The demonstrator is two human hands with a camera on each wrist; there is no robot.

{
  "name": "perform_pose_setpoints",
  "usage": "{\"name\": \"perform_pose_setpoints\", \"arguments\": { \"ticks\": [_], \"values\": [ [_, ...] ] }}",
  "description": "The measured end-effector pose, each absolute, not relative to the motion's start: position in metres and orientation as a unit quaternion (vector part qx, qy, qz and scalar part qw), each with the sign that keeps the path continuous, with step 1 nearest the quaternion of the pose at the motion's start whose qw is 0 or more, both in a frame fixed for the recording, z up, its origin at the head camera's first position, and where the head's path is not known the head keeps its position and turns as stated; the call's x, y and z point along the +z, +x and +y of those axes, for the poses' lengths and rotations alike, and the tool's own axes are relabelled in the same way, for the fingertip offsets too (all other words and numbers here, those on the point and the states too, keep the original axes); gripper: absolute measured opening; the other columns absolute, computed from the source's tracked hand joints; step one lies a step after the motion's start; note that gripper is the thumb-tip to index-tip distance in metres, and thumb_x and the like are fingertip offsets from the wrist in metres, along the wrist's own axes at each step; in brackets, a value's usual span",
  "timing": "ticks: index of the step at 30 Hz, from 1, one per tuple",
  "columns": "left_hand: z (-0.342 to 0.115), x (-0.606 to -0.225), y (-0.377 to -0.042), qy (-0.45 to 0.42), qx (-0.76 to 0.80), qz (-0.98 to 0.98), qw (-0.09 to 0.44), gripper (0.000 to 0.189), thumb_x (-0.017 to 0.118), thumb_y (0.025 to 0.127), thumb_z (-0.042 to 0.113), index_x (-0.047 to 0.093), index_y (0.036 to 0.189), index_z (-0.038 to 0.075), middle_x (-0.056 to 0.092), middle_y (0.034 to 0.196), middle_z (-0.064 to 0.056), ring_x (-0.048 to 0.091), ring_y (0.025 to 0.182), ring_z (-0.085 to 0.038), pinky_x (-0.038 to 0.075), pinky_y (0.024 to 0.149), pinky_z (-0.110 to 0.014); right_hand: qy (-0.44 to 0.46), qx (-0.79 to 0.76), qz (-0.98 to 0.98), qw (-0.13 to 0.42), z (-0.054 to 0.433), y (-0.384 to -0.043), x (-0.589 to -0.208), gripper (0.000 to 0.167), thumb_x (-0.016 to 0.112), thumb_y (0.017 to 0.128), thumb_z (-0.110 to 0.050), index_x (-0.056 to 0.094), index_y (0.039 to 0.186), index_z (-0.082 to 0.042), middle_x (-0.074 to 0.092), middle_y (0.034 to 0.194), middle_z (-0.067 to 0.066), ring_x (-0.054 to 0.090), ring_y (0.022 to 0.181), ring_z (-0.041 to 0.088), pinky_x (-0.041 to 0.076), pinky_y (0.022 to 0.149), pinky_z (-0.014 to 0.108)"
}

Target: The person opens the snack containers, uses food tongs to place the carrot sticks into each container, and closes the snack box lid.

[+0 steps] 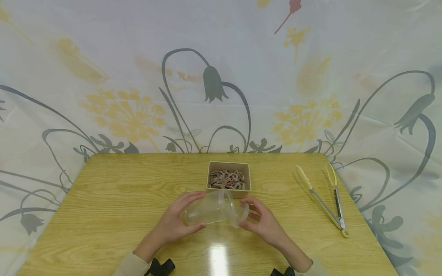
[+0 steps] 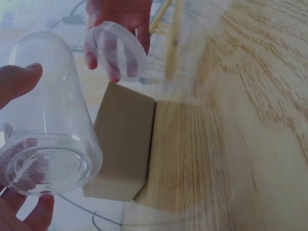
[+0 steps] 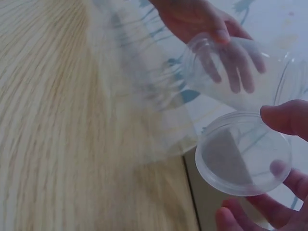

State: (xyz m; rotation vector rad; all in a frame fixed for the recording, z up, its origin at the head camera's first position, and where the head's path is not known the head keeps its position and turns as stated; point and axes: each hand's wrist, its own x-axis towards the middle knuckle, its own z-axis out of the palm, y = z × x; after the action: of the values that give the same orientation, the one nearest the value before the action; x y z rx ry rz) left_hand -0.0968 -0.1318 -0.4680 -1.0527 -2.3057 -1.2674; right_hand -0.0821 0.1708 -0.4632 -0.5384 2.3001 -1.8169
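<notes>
A clear plastic jar (image 1: 203, 210) lies sideways in the air above the table, its mouth toward the right. My left hand (image 1: 175, 219) grips it around the base end, thumb on one side and fingers on the other. My right hand (image 1: 263, 222) pinches a round clear lid (image 3: 243, 154) by its edge. In the left wrist view the lid (image 2: 117, 52) is apart from the jar (image 2: 53, 101). Just beyond the hands stands a beige rectangular box (image 1: 229, 165) holding many small curled brownish-grey pieces (image 1: 226, 179). No contents show inside the jar.
A pair of tongs (image 1: 324, 207) with pale yellow tips lies spread on the right side of the wooden table (image 1: 131, 184). Behind the table's far edge hangs a flower-printed cloth (image 1: 214, 34).
</notes>
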Motion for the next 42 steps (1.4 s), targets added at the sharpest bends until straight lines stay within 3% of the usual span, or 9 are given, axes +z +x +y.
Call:
{"name": "perform_pose_setpoints", "arguments": {
  "ticks": [7,17,24,29,33,42],
  "values": [
    [-0.134,-0.470,-0.097,-0.365,-0.455,-0.798,0.155,0.076,0.089,0.074,0.022,0.053,0.141,0.009,0.057,0.139,-0.009,0.053,0.127,-0.027,0.042,0.109,-0.042,-0.179,-0.584,0.790,0.054,0.181,-0.082,-0.476,0.060,0.081,0.082,-0.006,0.052,0.132,0.007,0.053,0.135,0.025,0.051,0.119,0.045,0.055,0.092,0.037],
    [-0.134,-0.470,-0.097,-0.370,-0.460,-0.791,0.161,0.073,0.086,0.079,0.029,0.053,0.140,0.007,0.058,0.137,-0.013,0.054,0.126,-0.027,0.042,0.109,-0.038,-0.200,-0.555,0.805,0.068,0.194,-0.085,-0.495,0.066,0.083,0.080,-0.008,0.051,0.135,0.005,0.052,0.138,0.026,0.051,0.126,0.046,0.048,0.101,0.046],
    [-0.133,-0.470,-0.097,-0.365,-0.469,-0.789,0.156,0.077,0.089,0.075,0.023,0.052,0.140,0.006,0.058,0.137,-0.013,0.054,0.126,-0.028,0.042,0.109,-0.035,-0.175,-0.476,0.861,0.041,0.194,-0.084,-0.498,0.071,0.089,0.074,-0.014,0.056,0.135,-0.002,0.060,0.130,0.017,0.060,0.109,0.032,0.053,0.092,0.041],
    [-0.132,-0.469,-0.096,-0.358,-0.480,-0.786,0.152,0.082,0.091,0.069,0.017,0.050,0.139,0.003,0.058,0.135,-0.015,0.054,0.125,-0.029,0.041,0.109,-0.031,-0.148,-0.415,0.897,0.012,0.188,-0.082,-0.501,0.071,0.092,0.067,-0.014,0.061,0.131,-0.006,0.062,0.129,0.008,0.051,0.114,0.028,0.044,0.099,0.053],
    [-0.132,-0.469,-0.095,-0.342,-0.490,-0.789,0.141,0.083,0.092,0.068,0.015,0.050,0.139,0.005,0.058,0.135,-0.012,0.055,0.125,-0.028,0.042,0.108,-0.032,-0.148,-0.397,0.906,0.001,0.184,-0.081,-0.502,0.070,0.092,0.066,-0.011,0.062,0.130,-0.004,0.062,0.129,0.009,0.049,0.116,0.031,0.044,0.099,0.057],
    [-0.135,-0.472,-0.095,-0.314,-0.528,-0.781,0.115,0.083,0.093,0.065,0.009,0.052,0.137,0.005,0.056,0.132,-0.012,0.055,0.118,-0.033,0.060,0.081,-0.039,-0.149,-0.390,0.909,0.010,0.184,-0.082,-0.503,0.075,0.092,0.065,-0.008,0.060,0.133,-0.004,0.060,0.134,0.011,0.048,0.117,0.029,0.043,0.101,0.054]
  ]
}}
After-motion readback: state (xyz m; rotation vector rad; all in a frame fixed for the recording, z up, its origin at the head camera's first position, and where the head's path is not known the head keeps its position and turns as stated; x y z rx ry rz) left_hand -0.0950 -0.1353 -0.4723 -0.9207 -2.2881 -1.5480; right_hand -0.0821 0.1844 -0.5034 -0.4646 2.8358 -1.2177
